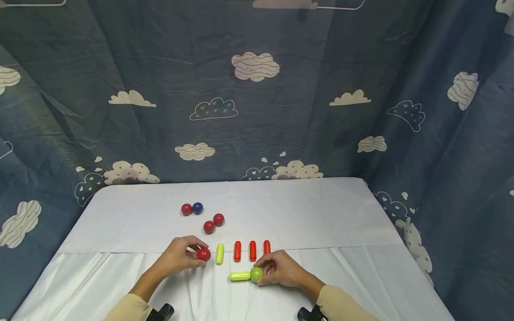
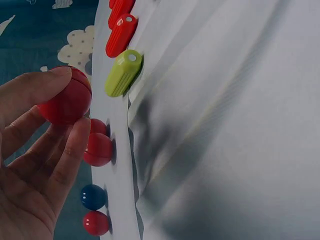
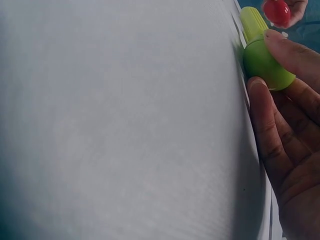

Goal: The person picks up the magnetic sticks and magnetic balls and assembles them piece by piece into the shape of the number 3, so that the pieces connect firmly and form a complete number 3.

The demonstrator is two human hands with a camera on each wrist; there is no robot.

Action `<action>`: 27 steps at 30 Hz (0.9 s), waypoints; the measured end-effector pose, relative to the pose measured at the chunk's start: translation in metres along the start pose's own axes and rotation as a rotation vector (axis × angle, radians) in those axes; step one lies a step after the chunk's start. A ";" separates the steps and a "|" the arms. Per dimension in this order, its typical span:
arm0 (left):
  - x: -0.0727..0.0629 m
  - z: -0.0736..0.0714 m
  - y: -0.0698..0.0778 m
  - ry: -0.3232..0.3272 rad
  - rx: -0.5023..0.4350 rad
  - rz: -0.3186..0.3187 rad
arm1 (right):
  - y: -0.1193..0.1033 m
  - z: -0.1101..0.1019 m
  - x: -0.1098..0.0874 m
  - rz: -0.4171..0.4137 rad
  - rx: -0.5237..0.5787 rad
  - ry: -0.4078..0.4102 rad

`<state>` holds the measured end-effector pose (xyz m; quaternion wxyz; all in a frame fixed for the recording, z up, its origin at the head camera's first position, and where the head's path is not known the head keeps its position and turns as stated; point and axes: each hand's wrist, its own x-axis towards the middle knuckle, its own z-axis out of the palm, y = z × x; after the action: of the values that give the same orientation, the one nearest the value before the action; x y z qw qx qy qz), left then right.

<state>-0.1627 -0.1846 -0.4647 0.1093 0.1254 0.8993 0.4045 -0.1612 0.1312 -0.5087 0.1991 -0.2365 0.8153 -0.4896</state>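
Observation:
My left hand (image 1: 176, 258) pinches a red ball (image 1: 203, 254) between thumb and fingertips. The left wrist view shows this red ball (image 2: 67, 100) large, with a seam around it. My right hand (image 1: 283, 269) grips a green ball (image 1: 256, 274) with thumb and fingers. Against that ball's left side lies the end of a lime-green rod (image 1: 239, 276), in line with it. The right wrist view shows the green ball (image 3: 265, 62) and the ribbed rod (image 3: 252, 24) end to end. A second lime rod (image 1: 219, 254) lies just right of the held red ball.
Three red rods, the middle one (image 1: 252, 251) between the others, lie in a row beyond my right hand. Farther back, a red ball (image 1: 186, 209) sits beside a blue ball (image 1: 197, 208), near two more red balls (image 1: 209, 227). A white cloth (image 1: 321, 214) covers the table; a cloud-print curtain (image 1: 281, 116) hangs behind.

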 end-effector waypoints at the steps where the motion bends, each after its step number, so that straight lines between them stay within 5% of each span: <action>1: 0.000 0.001 0.000 -0.007 0.011 0.009 | 0.000 0.000 0.000 0.001 0.002 0.000; 11: -0.004 0.014 -0.001 -0.153 0.043 0.141 | 0.000 0.000 -0.001 0.000 -0.005 -0.004; 19: -0.003 0.026 0.004 -0.174 0.037 0.122 | -0.001 -0.001 -0.001 -0.005 -0.025 0.001; 27: -0.001 0.039 0.001 -0.188 0.006 0.181 | -0.002 -0.001 -0.001 0.004 -0.023 -0.001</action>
<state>-0.1496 -0.1569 -0.4888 0.1558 0.2439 0.8712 0.3967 -0.1603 0.1313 -0.5062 0.1977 -0.2374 0.8213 -0.4797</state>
